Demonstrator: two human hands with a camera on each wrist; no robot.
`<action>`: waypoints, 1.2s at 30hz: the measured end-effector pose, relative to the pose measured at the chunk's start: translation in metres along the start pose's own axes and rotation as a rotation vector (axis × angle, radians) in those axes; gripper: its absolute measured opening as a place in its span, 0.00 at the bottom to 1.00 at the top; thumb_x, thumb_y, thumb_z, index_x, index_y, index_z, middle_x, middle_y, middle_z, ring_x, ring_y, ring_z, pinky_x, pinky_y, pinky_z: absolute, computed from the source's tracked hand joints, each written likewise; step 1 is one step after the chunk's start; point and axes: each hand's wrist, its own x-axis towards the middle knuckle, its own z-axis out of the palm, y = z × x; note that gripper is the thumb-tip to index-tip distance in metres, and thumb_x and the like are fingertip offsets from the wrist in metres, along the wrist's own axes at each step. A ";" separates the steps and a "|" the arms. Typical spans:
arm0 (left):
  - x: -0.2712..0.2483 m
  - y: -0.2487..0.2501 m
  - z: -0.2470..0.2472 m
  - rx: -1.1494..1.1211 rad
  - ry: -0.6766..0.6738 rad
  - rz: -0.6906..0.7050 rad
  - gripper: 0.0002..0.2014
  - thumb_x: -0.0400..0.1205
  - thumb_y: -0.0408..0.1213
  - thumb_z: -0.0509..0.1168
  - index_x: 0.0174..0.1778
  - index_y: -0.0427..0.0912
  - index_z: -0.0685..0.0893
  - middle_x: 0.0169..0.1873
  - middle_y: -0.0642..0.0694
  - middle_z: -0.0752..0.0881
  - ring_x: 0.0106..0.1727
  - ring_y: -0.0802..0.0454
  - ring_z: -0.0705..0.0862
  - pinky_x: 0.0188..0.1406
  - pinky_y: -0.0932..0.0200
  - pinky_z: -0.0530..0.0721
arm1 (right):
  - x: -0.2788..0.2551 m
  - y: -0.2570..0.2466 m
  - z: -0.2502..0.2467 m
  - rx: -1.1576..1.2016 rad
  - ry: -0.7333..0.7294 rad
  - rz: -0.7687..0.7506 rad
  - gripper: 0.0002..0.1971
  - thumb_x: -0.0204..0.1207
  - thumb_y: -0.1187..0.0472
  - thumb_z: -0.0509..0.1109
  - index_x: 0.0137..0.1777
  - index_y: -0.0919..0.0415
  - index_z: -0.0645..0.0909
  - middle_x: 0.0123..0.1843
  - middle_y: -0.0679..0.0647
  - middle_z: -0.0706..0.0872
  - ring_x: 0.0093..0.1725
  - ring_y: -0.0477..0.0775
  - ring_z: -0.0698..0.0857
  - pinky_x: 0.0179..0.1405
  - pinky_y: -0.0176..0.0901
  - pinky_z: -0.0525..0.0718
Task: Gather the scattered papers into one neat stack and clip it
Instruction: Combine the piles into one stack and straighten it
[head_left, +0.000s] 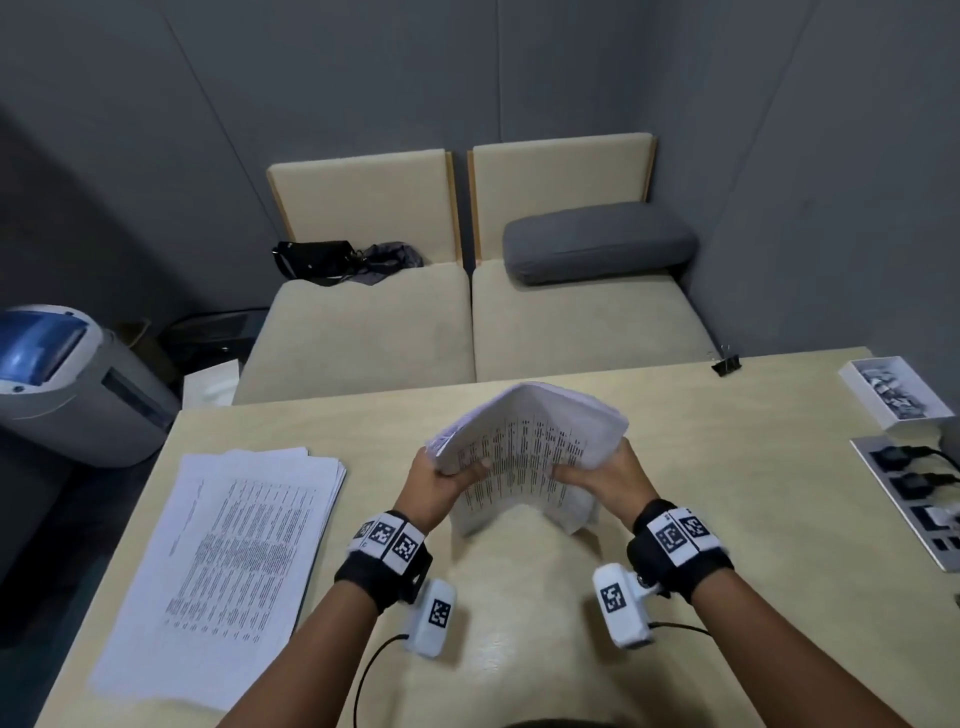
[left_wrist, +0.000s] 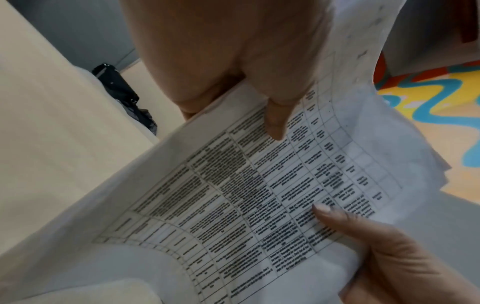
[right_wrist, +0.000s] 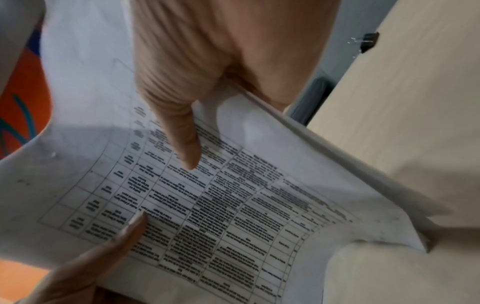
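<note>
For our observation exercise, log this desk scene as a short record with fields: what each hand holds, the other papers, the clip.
left hand: grips the bent sheaf by its left side
right hand: grips the same sheaf by its right side
sheaf: arched upward, lifted above the table
second pile: lies flat, fanned, at the table's left
binder clip: at the far table edge, unused

Bowed sheaf (head_left: 524, 457) upheld; second stack (head_left: 228, 566) flat; clip (head_left: 726, 362) apparently unused.

Head view looks down from above the table (head_left: 675, 467); both wrist views sit close, sharing the printed papers (left_wrist: 259, 205).
</note>
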 end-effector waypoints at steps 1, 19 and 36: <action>0.002 -0.001 0.002 -0.013 0.027 -0.003 0.27 0.72 0.31 0.75 0.59 0.67 0.84 0.53 0.58 0.89 0.57 0.54 0.86 0.59 0.53 0.86 | 0.000 0.002 0.004 0.014 0.008 0.020 0.19 0.60 0.74 0.83 0.47 0.56 0.84 0.48 0.55 0.91 0.49 0.54 0.90 0.48 0.47 0.88; -0.026 -0.055 -0.050 0.216 0.273 -0.316 0.07 0.78 0.35 0.72 0.49 0.35 0.88 0.42 0.38 0.91 0.46 0.39 0.90 0.45 0.48 0.89 | -0.011 0.049 0.053 -0.335 -0.205 0.229 0.11 0.69 0.64 0.80 0.50 0.58 0.85 0.43 0.49 0.89 0.43 0.49 0.88 0.35 0.29 0.79; -0.082 -0.092 -0.369 0.655 0.509 -0.679 0.12 0.76 0.32 0.69 0.50 0.27 0.84 0.35 0.33 0.87 0.34 0.40 0.87 0.35 0.45 0.90 | 0.010 0.025 0.270 -0.568 -0.610 0.256 0.12 0.71 0.63 0.74 0.54 0.54 0.83 0.45 0.58 0.92 0.38 0.49 0.89 0.33 0.37 0.82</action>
